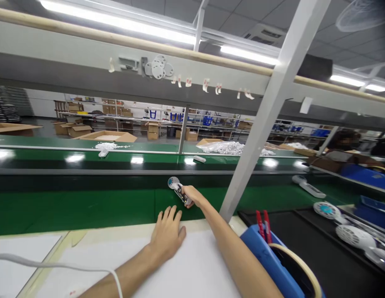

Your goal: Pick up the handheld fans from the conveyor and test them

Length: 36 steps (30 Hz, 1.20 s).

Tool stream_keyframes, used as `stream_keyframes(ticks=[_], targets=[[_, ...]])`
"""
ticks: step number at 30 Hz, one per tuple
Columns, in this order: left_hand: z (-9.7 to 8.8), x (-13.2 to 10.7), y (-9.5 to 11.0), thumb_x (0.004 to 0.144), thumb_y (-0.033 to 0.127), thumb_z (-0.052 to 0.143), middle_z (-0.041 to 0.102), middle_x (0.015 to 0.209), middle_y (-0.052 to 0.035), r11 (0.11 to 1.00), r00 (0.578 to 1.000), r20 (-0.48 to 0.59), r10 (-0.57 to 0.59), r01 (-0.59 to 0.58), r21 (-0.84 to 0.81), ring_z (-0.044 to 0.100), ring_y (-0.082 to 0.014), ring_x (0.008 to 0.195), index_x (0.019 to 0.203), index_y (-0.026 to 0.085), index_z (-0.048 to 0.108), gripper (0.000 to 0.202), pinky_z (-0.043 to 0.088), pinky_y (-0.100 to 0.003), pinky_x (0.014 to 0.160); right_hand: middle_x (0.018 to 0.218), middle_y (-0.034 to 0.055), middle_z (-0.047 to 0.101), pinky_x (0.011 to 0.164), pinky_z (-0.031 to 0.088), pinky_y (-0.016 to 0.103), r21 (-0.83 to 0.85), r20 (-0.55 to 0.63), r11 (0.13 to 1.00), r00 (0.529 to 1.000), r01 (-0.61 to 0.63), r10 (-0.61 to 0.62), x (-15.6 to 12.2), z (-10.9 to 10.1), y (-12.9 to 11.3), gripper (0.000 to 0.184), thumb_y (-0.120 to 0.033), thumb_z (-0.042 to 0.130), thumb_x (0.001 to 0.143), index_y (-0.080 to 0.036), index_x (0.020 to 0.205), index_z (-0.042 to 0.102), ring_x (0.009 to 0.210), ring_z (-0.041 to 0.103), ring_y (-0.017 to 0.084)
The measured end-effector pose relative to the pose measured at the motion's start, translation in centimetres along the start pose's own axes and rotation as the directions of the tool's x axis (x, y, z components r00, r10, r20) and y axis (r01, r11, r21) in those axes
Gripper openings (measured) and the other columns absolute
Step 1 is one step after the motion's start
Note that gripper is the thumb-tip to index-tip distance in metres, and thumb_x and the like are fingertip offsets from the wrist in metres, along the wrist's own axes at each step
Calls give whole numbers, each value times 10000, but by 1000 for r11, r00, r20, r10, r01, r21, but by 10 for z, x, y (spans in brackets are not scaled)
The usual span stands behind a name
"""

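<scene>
Cable (55, 266), pale and smooth, curves over the white table (204, 267). I see my left hand (167, 231) palm-down, fingers spread; my right hand (192, 196) grips one round-headed device (173, 182) over the green belt (86, 211). One slanted post (257, 136) hides some belt; rightward, one blue bin (262, 260) holds two red handles (259, 223).

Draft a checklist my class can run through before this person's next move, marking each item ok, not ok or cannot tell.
1. Right hand holding the white handheld fan: ok.
2. Fan's handle closed: not ok, dark inner parts show.
3. Inner parts seated: cannot tell, too small.
4. Left hand free: ok, palm down, nothing visible in it.
5. White cable clear of the left forearm: cannot tell, they overlap in view.
6. Red-handled tool in the blue bin: ok.
</scene>
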<state>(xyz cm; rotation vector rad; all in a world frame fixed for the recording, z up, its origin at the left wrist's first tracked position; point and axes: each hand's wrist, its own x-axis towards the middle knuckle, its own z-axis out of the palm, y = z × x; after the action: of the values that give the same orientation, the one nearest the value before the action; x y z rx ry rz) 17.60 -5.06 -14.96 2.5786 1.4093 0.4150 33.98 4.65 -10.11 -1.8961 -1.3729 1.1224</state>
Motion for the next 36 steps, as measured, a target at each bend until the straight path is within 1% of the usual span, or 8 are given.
stream_keyframes(ticks=[5,9,13,16,20,25,32,36], targets=[[1,0,-1,970,356,360,406,1548,-146,1000,1000,-10,13,-13,-13,328,-338,1451,1413,144,527,519,255,-549,1189,662,106,612,342,351,209,302,12,947,993,111,-121,-8,-8,-14,251,-284,342,854,-132,798,535,421,522,126],[4,1,-2,972,362,358,420,1536,-154,1000,1000,-7,-2,2,-28,325,-344,1452,1396,140,543,513,250,-558,1188,801,71,650,431,465,222,461,-76,827,943,320,-323,-31,-11,-47,172,-286,388,855,-169,938,483,509,580,126],[7,2,-3,972,369,356,387,1563,-134,999,999,-30,10,-12,-39,302,-341,1464,1420,154,521,524,248,-557,1192,997,36,679,679,618,351,601,-228,536,770,593,-596,-69,-3,-78,310,-250,552,825,-230,1096,402,727,711,176],[7,1,-3,971,376,349,407,1555,-117,998,999,-30,26,-27,-56,338,-335,1447,1445,168,498,539,250,-557,1194,1068,28,661,675,635,397,635,-241,389,649,668,-721,-100,3,-89,394,-238,608,841,-250,1174,398,765,729,197],[3,0,0,964,384,331,519,1462,-141,999,999,-21,-25,24,-38,417,-352,1391,1359,149,586,526,249,-574,1187,1087,26,649,684,644,391,623,-209,364,597,692,-775,-129,3,-94,489,-240,612,865,-279,1287,370,805,734,198],[5,0,1,941,426,365,408,1533,-203,995,994,-40,-99,100,5,306,-371,1460,1376,79,550,586,234,-579,1192,1065,21,650,746,643,427,621,-149,376,575,688,-805,-151,0,-98,543,-239,630,853,-283,1303,330,856,738,214],[8,2,-5,965,385,341,306,1608,-99,999,1000,-17,12,-13,-45,237,-309,1498,1489,138,428,585,238,-522,1211,1119,28,636,602,630,333,617,-159,371,572,694,-805,-159,-3,-96,509,-188,632,815,-278,1233,357,757,731,184],[4,0,-3,976,368,332,427,1547,-86,999,999,-13,30,-31,-43,366,-308,1432,1493,187,430,557,274,-523,1190,1120,31,642,598,621,325,612,-158,372,569,698,-807,-159,-5,-95,525,-183,621,814,-283,1258,359,712,714,166]])
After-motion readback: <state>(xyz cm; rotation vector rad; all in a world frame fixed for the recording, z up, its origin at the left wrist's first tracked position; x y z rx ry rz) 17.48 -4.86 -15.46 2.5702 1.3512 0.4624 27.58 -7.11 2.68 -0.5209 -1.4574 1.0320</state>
